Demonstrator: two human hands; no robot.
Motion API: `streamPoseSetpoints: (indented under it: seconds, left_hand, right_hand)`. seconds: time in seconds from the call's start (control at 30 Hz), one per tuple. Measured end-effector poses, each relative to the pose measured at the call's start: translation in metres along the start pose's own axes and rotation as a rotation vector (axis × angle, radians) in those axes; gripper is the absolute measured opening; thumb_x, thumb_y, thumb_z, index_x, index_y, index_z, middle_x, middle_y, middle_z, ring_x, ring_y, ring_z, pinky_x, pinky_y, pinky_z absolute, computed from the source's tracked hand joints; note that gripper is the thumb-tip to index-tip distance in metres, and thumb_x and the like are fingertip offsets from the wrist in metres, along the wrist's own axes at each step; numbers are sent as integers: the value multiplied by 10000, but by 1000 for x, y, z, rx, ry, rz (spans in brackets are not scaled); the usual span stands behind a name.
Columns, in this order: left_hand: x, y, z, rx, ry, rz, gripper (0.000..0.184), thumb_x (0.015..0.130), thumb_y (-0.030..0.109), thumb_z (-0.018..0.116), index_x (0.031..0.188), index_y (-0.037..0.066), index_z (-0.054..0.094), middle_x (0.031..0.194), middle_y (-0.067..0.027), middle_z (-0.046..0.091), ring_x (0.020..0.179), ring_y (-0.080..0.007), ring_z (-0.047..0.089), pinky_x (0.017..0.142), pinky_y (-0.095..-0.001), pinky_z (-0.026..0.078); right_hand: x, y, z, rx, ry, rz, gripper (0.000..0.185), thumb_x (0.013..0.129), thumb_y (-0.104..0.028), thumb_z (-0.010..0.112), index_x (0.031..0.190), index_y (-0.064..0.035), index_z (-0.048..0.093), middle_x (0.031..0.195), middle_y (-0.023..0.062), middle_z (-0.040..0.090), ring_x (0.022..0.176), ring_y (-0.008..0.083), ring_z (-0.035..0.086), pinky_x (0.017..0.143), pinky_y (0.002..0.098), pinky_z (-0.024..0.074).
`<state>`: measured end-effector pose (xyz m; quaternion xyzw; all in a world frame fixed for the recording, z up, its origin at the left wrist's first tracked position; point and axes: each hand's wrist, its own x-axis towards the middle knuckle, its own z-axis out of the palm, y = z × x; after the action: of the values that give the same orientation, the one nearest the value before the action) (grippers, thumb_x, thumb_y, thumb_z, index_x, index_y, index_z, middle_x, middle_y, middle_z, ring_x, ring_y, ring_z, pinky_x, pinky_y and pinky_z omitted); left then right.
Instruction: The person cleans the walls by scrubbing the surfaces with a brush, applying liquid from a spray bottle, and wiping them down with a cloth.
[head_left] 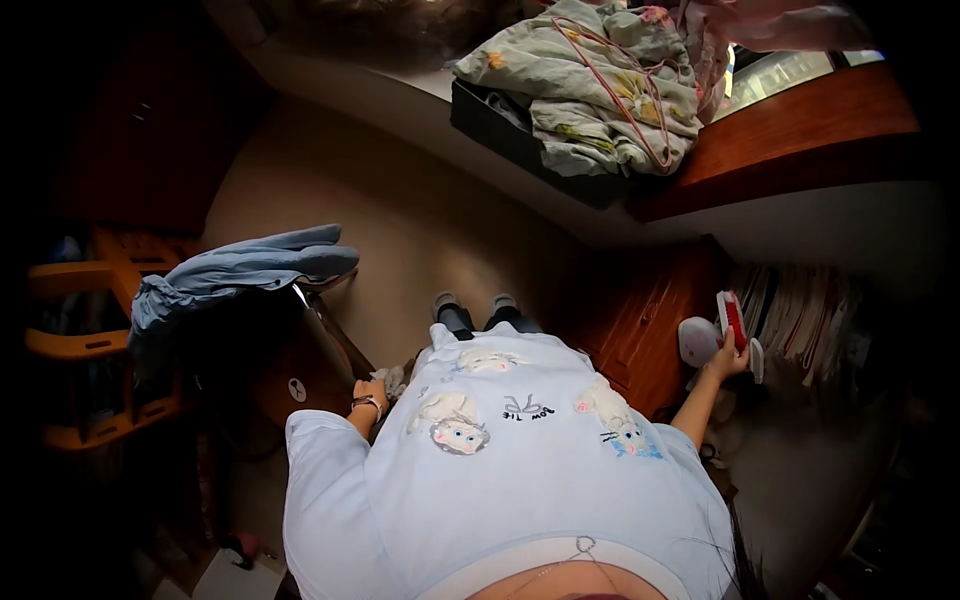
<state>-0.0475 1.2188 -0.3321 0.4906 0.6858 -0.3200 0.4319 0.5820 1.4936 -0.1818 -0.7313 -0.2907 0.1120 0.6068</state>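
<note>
My right hand [735,358] is raised at the right, its fingers wrapped round a red-and-white object that looks like a brush [731,312]. A round white object [699,342] is just left of that hand, above the wooden cabinet. My left hand [370,390], with a band on its wrist, hangs low beside my shirt. Its fingers are closed on a crumpled pale cloth [395,381], which is small and partly hidden by the shirt [520,480].
A chair with a blue garment [250,262] over its back stands at the left, near an orange rack [75,345]. Ahead, floral fabric [600,90] lies heaped on a dark box [490,120]. A wooden cabinet [650,320] and upright books or papers [800,310] are at the right.
</note>
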Motion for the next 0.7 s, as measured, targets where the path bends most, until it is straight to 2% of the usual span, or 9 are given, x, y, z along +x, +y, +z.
streamPoseSetpoints:
  seconds: [0.13,0.2,0.23,0.33,0.43,0.47,0.53,0.6,0.7]
  left_hand:
    - [-8,4,8,-68,-52,-69,336,764,219,534,1057,59,573,1035,-178,607,992,-285,575,899,-361,361]
    - [-8,7,-1,-123,-27,-90,353,762,229,541,1070,58,568,1050,-181,602,1001,-288,572,910,-366,359]
    - [-7,7,-8,-159,-8,-99,362,761,234,544,1076,57,566,1058,-182,599,1006,-290,570,916,-368,359]
    - [4,4,-24,-300,30,-119,450,733,281,612,1108,40,553,1096,-193,580,1018,-309,561,921,-377,384]
    - [38,-12,-23,-824,209,-157,490,683,262,693,1069,-8,557,1032,-193,602,936,-306,588,786,-370,469]
    - [35,-13,-26,-835,215,-163,490,683,262,693,1069,-8,557,1032,-193,602,936,-306,588,786,-370,469]
    - [34,-17,-34,-1153,382,-183,441,703,240,663,1047,-16,561,988,-180,612,880,-282,597,750,-358,471]
    - [44,-25,-32,-1215,460,-164,397,714,204,639,1035,-19,565,945,-166,617,846,-254,592,721,-344,468]
    - [58,-41,-30,-1485,578,-77,357,737,171,625,1018,-38,558,923,-147,615,826,-220,578,725,-331,457]
  right_hand:
    - [-11,-4,16,41,-30,-58,501,654,-147,777,1043,57,536,973,135,577,791,202,589,630,290,523]
    - [-24,-23,24,-267,-59,-259,456,647,-153,784,1003,47,581,962,123,569,840,203,573,728,306,494]
    - [-43,-47,37,-318,-39,-222,420,645,-157,787,968,42,607,963,115,559,876,193,555,777,305,461]
    - [-84,-73,72,-161,-100,-31,401,666,-139,770,982,35,595,936,96,595,822,184,571,756,297,467]
    - [-120,-53,104,90,-197,50,314,700,-88,737,951,19,580,915,79,600,814,148,566,749,276,468]
    - [-132,-46,114,179,-267,121,315,698,-69,734,954,25,575,917,75,598,812,139,563,745,267,466]
    - [-163,-45,138,230,-359,149,327,687,-58,738,959,31,579,916,72,599,808,134,561,743,260,461]
    - [-197,-55,162,162,-435,170,347,673,-48,746,967,40,584,915,67,598,805,131,560,745,255,455]
    - [-242,-70,199,128,-581,215,392,644,-60,765,978,50,589,913,62,595,806,131,557,755,250,443]
